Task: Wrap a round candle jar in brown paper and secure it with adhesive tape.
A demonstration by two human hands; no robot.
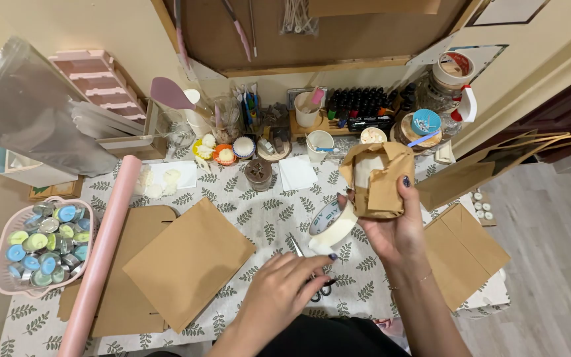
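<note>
Two things are sitting in the right hand [394,231]: a crumpled brown paper-wrapped parcel [378,180], standing long axis upright above the palm, and a white tape roll [332,225] tilting out leftward. The left hand [285,284] is resting flat, unclenched, fingers touching black-handled scissors [318,281] on the leaf-patterned tablecloth [259,218].

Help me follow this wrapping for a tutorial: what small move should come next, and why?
Probably lift the scissors toward the tape roll. The left hand rests on them, while the right hand holds a folded brown paper parcel with the roll hanging from its fingers, so a strip looks ready for cutting.
</note>
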